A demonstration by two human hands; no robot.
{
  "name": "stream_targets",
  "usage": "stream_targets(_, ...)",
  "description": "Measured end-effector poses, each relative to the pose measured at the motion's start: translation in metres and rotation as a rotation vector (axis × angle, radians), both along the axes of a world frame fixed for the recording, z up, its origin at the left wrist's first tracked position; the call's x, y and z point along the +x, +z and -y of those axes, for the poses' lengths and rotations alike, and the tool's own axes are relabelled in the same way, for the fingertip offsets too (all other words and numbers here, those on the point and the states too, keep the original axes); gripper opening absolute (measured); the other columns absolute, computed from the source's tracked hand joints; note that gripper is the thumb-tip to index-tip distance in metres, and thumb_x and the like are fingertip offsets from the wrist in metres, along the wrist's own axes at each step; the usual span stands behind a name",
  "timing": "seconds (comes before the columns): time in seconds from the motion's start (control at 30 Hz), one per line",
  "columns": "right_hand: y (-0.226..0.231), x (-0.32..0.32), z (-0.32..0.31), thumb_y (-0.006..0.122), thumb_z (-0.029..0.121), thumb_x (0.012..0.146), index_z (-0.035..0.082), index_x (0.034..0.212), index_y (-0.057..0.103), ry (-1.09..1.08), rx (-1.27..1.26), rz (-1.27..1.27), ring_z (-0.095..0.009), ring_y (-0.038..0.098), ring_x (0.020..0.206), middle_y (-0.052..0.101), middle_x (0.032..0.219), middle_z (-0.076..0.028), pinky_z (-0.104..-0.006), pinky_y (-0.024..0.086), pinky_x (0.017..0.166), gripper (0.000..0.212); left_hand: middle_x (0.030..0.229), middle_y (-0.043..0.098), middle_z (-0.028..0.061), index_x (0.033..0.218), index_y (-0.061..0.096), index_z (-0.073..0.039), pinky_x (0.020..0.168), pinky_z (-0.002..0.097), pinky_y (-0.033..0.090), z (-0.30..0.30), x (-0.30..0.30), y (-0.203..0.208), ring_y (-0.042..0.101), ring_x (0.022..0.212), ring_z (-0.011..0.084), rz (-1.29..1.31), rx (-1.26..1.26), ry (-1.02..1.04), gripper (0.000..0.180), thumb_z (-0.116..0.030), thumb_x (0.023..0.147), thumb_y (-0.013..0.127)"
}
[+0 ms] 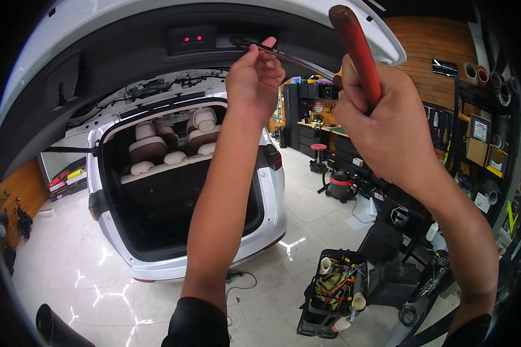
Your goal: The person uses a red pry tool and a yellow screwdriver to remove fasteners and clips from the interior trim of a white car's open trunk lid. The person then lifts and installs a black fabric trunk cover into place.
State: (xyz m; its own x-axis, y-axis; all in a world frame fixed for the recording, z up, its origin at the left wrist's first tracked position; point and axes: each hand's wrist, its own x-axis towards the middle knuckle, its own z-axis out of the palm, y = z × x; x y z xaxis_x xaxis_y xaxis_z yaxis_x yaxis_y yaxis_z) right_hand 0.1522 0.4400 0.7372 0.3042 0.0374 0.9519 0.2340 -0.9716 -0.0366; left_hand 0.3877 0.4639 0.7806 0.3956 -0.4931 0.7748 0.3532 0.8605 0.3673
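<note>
Raised, the left hand [256, 81] pinches a slim rod [298, 60] while the right hand [388, 121] clenches a red handle [358, 52].

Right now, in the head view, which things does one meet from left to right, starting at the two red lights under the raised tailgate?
Two red lights → left grip → red-topped stool → right grip, closed around a red handle → framed sheet on the right wall.

Angular white glare streaks the bright floor [116, 318] toward its left edge; the trunk [162, 214] lies in shadow; fisheye distortion curves lines near black corners.
</note>
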Motion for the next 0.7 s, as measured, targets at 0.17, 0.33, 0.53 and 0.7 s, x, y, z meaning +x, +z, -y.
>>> stream_targets(0.17,0.009,-0.001,-0.004,0.057,-0.002,0.086,0.008,0.076,0.031,-0.076,-0.067,-0.007,-0.011,0.031,0.067,0.029,0.07,0.0,-0.0301,0.032,0.06,0.03,0.085,0.059,0.0037,0.12,0.065,0.007,0.066,0.0267,0.042,-0.005,0.01,-0.001,0.051,0.075,0.0126,0.063,-0.004,-0.023,0.033,-0.021,0.11,0.051)
stream_targets(0.33,0.025,-0.016,-0.009,0.06,0.002,0.091,0.013,0.077,0.038,0.169,0.47,-0.078,-0.005,0.039,0.065,0.036,0.069,0.005,-0.0262,0.035,0.056,0.028,0.096,0.061,0.0052,0.126,0.063,0.001,0.072,0.0289,0.05,-0.016,-0.018,-0.015,0.059,0.084,0.0143,0.163,0.116,0.446,0.029,-0.017,0.103,0.063)
stream_targets(0.53,0.032,-0.015,-0.032,0.067,0.017,0.099,0.011,0.086,0.05,0.71,0.943,-0.019,-0.007,0.048,0.065,0.044,0.07,0.005,-0.0274,0.044,0.056,0.022,0.111,0.061,0.0094,0.126,0.068,-0.008,0.076,0.0315,0.054,-0.007,-0.015,-0.016,0.065,0.092,0.0182,0.701,-0.597,1.775,0.048,-0.006,0.081,0.086)
stream_targets(0.7,0.037,-0.019,-0.036,0.066,0.022,0.101,0.009,0.09,0.053,0.846,0.97,-0.062,-0.015,0.053,0.068,0.046,0.071,0.001,-0.0341,0.049,0.06,0.022,0.093,0.071,0.0081,0.117,0.074,-0.008,0.069,0.0289,0.056,-0.016,-0.005,0.006,0.069,0.078,0.0189,0.731,-0.66,1.693,0.037,-0.002,0.081,0.083)
